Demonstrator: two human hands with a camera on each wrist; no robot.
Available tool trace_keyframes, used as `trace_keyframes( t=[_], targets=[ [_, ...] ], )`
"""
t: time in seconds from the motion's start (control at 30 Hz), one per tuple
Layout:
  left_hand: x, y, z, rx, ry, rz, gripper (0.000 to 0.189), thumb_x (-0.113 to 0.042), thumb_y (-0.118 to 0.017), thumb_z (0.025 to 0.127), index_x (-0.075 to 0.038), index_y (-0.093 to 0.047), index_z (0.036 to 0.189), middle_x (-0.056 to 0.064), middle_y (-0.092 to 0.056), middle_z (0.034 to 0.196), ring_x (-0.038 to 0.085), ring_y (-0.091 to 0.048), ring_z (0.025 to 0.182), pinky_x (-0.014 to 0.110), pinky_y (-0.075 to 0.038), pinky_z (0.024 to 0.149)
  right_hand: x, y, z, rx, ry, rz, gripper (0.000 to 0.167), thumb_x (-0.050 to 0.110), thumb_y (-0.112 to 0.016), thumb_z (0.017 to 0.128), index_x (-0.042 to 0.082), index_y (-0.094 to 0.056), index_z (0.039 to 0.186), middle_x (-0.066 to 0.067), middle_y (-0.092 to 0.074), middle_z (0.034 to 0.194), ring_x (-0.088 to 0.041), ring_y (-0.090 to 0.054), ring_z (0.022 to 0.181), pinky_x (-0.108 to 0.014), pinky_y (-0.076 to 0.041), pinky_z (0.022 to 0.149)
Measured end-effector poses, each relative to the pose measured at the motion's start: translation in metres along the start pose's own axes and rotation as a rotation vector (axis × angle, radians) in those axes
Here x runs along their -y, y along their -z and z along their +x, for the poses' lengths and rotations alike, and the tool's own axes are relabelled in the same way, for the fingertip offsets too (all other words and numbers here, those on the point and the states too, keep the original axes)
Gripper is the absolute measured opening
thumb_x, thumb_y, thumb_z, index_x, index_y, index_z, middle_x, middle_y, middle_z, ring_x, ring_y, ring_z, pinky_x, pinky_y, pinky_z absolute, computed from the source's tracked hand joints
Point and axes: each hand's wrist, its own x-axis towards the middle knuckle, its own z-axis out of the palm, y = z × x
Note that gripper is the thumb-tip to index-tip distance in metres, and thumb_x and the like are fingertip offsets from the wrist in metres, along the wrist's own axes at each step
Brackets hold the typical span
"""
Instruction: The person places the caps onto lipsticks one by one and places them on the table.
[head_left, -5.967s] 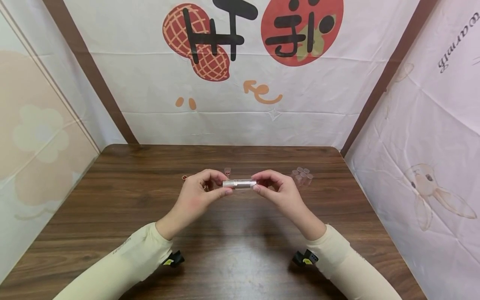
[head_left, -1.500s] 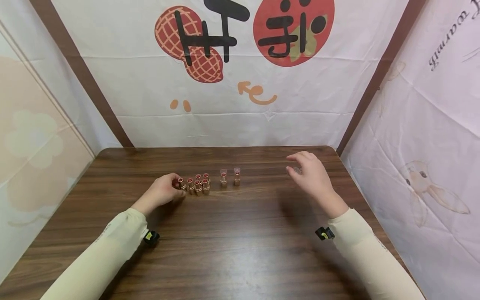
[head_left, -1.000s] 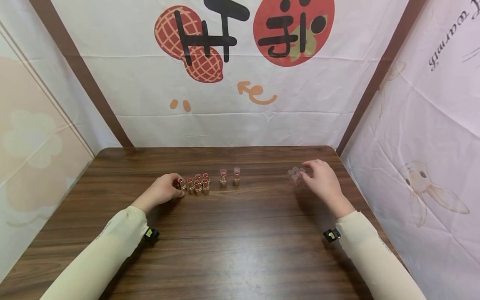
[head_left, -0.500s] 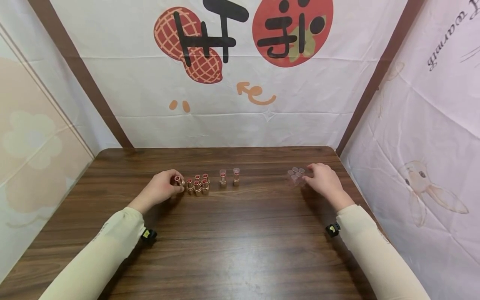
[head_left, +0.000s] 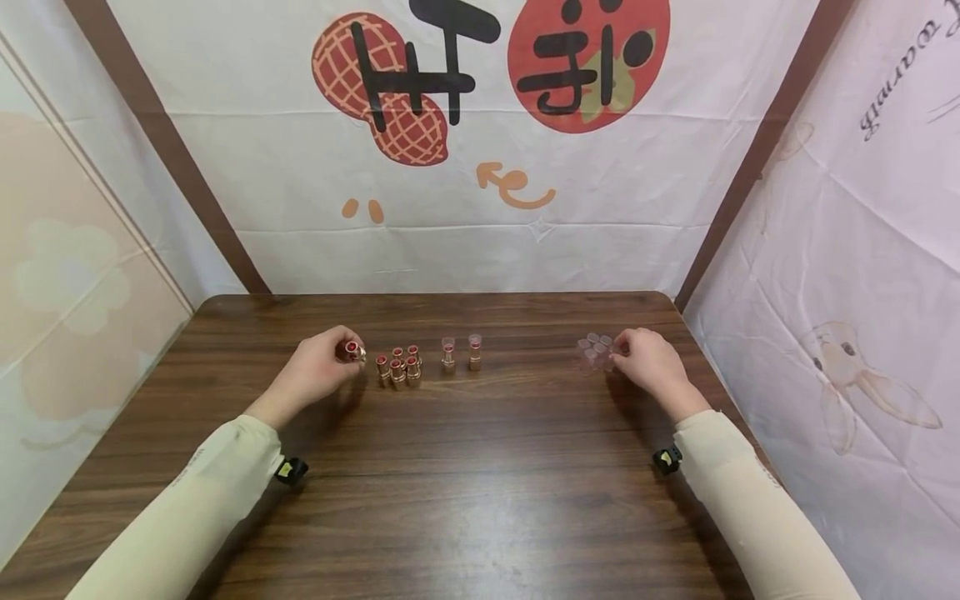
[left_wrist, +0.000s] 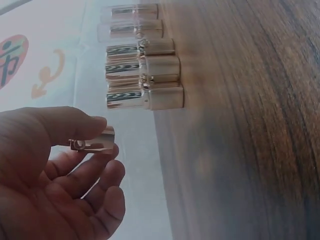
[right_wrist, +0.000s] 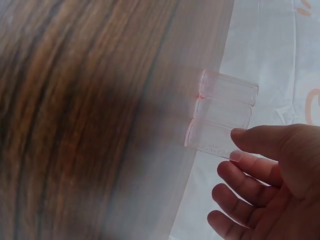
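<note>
My left hand (head_left: 311, 368) pinches a gold lipstick (head_left: 352, 347) with a red tip between thumb and fingers. In the left wrist view this lipstick (left_wrist: 104, 142) is lifted off the table, its upper part hidden by the thumb. Just right of that hand several uncapped gold lipsticks (head_left: 397, 373) stand upright in a cluster. On the right, my right hand (head_left: 651, 365) reaches a group of clear caps (head_left: 589, 353). The right wrist view has thumb and index finger pinching the end of the nearest clear cap (right_wrist: 212, 141), which stands against its neighbours.
Two lipsticks with clear caps stand in the middle, one (head_left: 448, 358) beside the other (head_left: 475, 355). All are on a dark wooden table (head_left: 480, 483). A printed cloth (head_left: 450, 258) hangs behind the far edge, with more cloth at both sides.
Earlier both hands held one lipstick with its cap between them; it now appears to stand mid-table. Since then my left hand has lifted another lipstick leftward; my right hand has closed on a clear cap.
</note>
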Motion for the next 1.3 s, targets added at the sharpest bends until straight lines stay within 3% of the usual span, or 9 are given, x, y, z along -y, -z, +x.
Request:
trace_keyframes(
  t=[0.17,0.4,0.53,0.8,1.07,1.3],
  targets=[
    [-0.002,0.004,-0.004,-0.04,-0.01,-0.024,0.024,-0.013,-0.072,0.09,-0.008,-0.063,0.111,0.011,-0.07,0.104,0.029,-0.066,0.099,0.046,-0.051,0.088,-0.002,0.002,-0.002,-0.052,-0.013,0.045,0.023,0.023,-0.069,0.095,0.005,-0.072,0.108,-0.014,-0.07,0.105,-0.032,-0.066,0.096,-0.051,-0.052,0.083],
    [0.0,0.007,-0.009,-0.107,0.003,-0.037,0.022,-0.013,-0.07,0.092,-0.009,-0.061,0.112,0.009,-0.067,0.103,0.027,-0.064,0.096,0.043,-0.049,0.085,0.005,0.011,-0.007,-0.316,-0.019,0.16,0.024,0.02,-0.067,0.091,0.003,-0.069,0.109,-0.014,-0.066,0.105,-0.032,-0.063,0.096,-0.051,-0.051,0.084],
    [0.0,0.007,-0.01,-0.141,-0.005,-0.051,0.023,-0.014,-0.069,0.092,-0.008,-0.062,0.113,0.01,-0.067,0.102,0.027,-0.064,0.096,0.043,-0.048,0.086,0.013,0.018,-0.01,-0.387,-0.011,0.21,0.03,0.019,-0.068,0.092,0.003,-0.068,0.117,-0.015,-0.065,0.107,-0.033,-0.063,0.098,-0.051,-0.05,0.084],
    [-0.003,0.007,-0.01,-0.189,-0.079,-0.096,0.024,-0.012,-0.068,0.094,-0.008,-0.068,0.118,0.008,-0.068,0.102,0.025,-0.063,0.095,0.047,-0.048,0.085,0.029,0.023,-0.016,-0.377,-0.011,0.337,0.026,0.017,-0.07,0.092,0.006,-0.07,0.115,-0.011,-0.067,0.107,-0.027,-0.066,0.096,-0.043,-0.055,0.084],
    [-0.015,0.005,-0.012,-0.172,-0.139,-0.097,0.027,-0.013,-0.069,0.096,-0.012,-0.072,0.123,0.004,-0.067,0.108,0.018,-0.063,0.094,0.021,-0.049,0.072,0.054,0.029,-0.021,-0.33,0.063,0.476,0.023,0.013,-0.073,0.092,0.008,-0.07,0.115,-0.008,-0.07,0.1,-0.019,-0.064,0.09,-0.019,-0.049,0.074],
    [-0.034,0.006,-0.016,-0.188,-0.154,-0.156,0.026,-0.01,-0.071,0.093,-0.01,-0.066,0.119,0.004,-0.068,0.104,0.017,-0.063,0.091,0.021,-0.049,0.073,0.071,0.03,-0.028,-0.258,0.172,0.625,0.025,0.017,-0.076,0.094,0.01,-0.071,0.118,-0.007,-0.069,0.103,-0.018,-0.06,0.09,-0.019,-0.048,0.075]
  ],
)
